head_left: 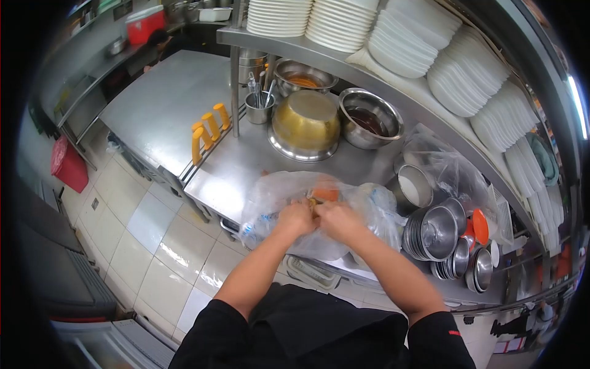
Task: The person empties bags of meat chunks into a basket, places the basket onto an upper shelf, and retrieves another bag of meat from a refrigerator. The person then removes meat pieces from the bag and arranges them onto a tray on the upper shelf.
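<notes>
My left hand (297, 219) and my right hand (338, 221) meet over a large clear plastic bag (264, 209) at the front of the steel counter. Both hands are closed, fingertips pinched together. A small yellowish bit (313, 202) shows at the fingertips, too small to name. Something orange (326, 189) lies just beyond the hands, in or under the clear plastic. Another bunched clear bag (382, 212) sits to the right of my right hand.
An upturned gold-coloured pot (305, 120) stands behind the bag, beside a steel bowl of dark liquid (369, 120). Stacked metal bowls (433, 232) are on the right. Yellow handles (212, 126) line the left edge. Overhead, a shelf (332, 52) carries white plates.
</notes>
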Available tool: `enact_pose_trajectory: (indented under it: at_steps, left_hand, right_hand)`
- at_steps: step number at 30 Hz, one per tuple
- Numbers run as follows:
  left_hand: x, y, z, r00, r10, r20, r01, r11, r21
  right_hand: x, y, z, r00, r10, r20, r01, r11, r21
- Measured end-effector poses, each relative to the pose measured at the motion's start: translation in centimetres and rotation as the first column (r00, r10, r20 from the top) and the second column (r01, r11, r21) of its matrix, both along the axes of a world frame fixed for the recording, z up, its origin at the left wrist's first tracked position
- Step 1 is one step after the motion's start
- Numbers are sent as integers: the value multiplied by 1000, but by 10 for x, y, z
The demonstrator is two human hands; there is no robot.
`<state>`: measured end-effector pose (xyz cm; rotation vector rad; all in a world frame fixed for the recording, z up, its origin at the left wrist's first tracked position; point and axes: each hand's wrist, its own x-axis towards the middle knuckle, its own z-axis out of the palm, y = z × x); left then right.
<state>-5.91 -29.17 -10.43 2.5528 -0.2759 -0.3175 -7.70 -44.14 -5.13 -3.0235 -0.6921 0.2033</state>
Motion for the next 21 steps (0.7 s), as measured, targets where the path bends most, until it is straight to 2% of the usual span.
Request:
enact_pose_trajectory:
  at_steps: [2, 5, 6, 8, 9, 14, 15, 18, 20, 21]
  left_hand:
    - [14, 0, -5, 996, -11, -84, 8, 999, -35]
    - [26, 13, -13, 986, 11, -167, -35, 990, -138]
    - [28, 19, -16, 982, 24, -189, -59, 981, -182]
    - [29, 35, -5, 933, 40, -357, -158, 938, -309]
    - [33, 41, 2, 902, 37, -429, -211, 906, -368]
    - [41, 60, -29, 914, -42, -404, -184, 845, -502]
    - [41, 61, -27, 919, -48, -391, -187, 821, -540]
    - [38, 65, -19, 897, 36, -440, -260, 849, -460]
    - [39, 67, -38, 997, 6, -75, -28, 953, -303]
    - [42, 69, -44, 993, -41, 110, 61, 981, -183]
  right_hand:
    - [-4, 4, -20, 999, 40, 28, -44, 981, 191]
    - [-16, 6, -19, 935, -343, -88, 350, 932, 93]
    - [-19, 7, -11, 913, -372, -167, 384, 922, 44]
    - [-20, 5, 11, 848, -435, -303, 439, 896, -58]
    - [-12, 3, 9, 831, -452, -324, 463, 885, -48]
    - [9, 4, 4, 733, -452, -509, 505, 862, -40]
    - [8, 3, -1, 747, -469, -471, 510, 859, -46]
    - [0, 8, -16, 807, -499, -317, 512, 858, -47]
    - [-9, 15, -17, 844, -505, -180, 511, 860, -18]
    - [-6, 17, -15, 861, -483, -156, 498, 865, 69]
